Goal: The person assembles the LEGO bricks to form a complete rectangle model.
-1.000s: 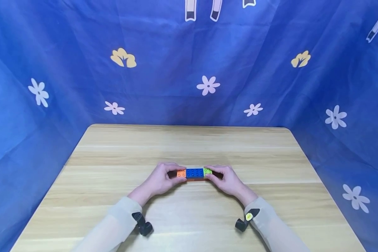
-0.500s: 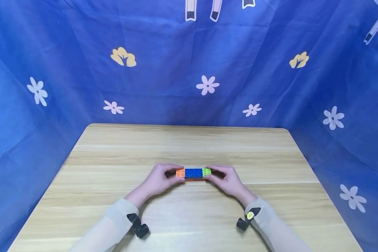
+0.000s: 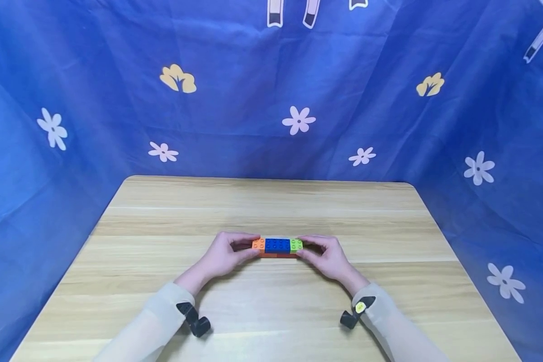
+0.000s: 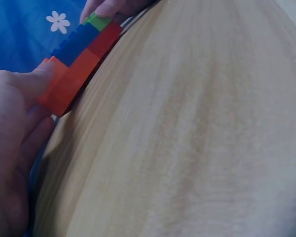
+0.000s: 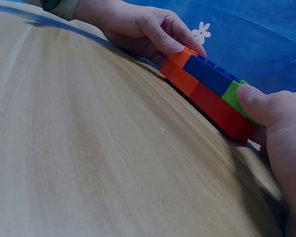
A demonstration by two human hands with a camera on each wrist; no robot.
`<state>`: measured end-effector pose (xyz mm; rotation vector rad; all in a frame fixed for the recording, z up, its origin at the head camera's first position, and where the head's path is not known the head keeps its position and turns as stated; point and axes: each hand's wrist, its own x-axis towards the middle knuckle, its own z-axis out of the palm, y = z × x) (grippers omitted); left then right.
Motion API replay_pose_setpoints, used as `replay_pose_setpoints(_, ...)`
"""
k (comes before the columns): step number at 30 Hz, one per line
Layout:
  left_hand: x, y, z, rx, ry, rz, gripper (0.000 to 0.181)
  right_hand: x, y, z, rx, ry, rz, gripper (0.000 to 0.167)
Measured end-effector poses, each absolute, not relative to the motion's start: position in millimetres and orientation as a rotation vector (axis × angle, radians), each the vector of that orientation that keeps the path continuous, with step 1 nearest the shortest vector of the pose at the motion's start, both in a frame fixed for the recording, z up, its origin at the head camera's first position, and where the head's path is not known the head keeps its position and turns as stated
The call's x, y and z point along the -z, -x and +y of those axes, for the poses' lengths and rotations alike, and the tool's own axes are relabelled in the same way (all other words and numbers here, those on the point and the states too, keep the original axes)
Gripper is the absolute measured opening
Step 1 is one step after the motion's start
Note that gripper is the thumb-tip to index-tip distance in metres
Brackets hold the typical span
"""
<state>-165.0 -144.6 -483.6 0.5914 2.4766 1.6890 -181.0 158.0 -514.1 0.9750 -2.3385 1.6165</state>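
A two-layer row of toy building bricks lies on the table between the two hands. Its upper layer has a small orange brick (image 3: 256,246), a long blue brick (image 3: 278,246) and a small green brick (image 3: 294,246). Below them sit a lower orange brick (image 5: 179,79) and a red brick (image 5: 219,111). My left hand (image 3: 223,255) holds the orange end between thumb and fingers. At the green end, my right hand (image 3: 329,257) grips with its thumb on the near side and fingers behind. Part of the far side is hidden.
The bricks are on a light wood-grain table (image 3: 271,311). A blue cloth (image 3: 235,100) with flower prints hangs behind it and at both sides. A small black camera (image 3: 193,320) juts from the left wrist, another camera (image 3: 354,315) from the right.
My left hand has slid slightly outward to the left along the orange end, so its fingertips cover less of the brick. The right fingertips have shifted a little outward too.
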Motion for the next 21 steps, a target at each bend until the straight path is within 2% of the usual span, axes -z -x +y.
replay_pose_setpoints(4, 488.0, 169.3, -145.4, -1.682, -0.556, 2.484, 0.036, 500.8, 175.2, 156.0, -1.655, -0.953, -2.349, 0.034)
replay_pose_setpoints(9, 504.4, 179.8, -148.6, -1.638, -0.541, 2.542, 0.033, 499.2, 177.3, 156.5, -1.575, -0.943, -2.373, 0.040)
replay_pose_setpoints(17, 503.9, 185.0, -150.3, -1.590, -0.546, 2.573, 0.034, 520.0, 191.3, 158.5, -1.412, -1.013, -2.411, 0.057)
replay_pose_setpoints(21, 502.1, 186.6, -149.6, -1.555, -0.534, 2.593, 0.033, 521.8, 193.6, 156.9, -1.316, -1.108, -2.402, 0.060)
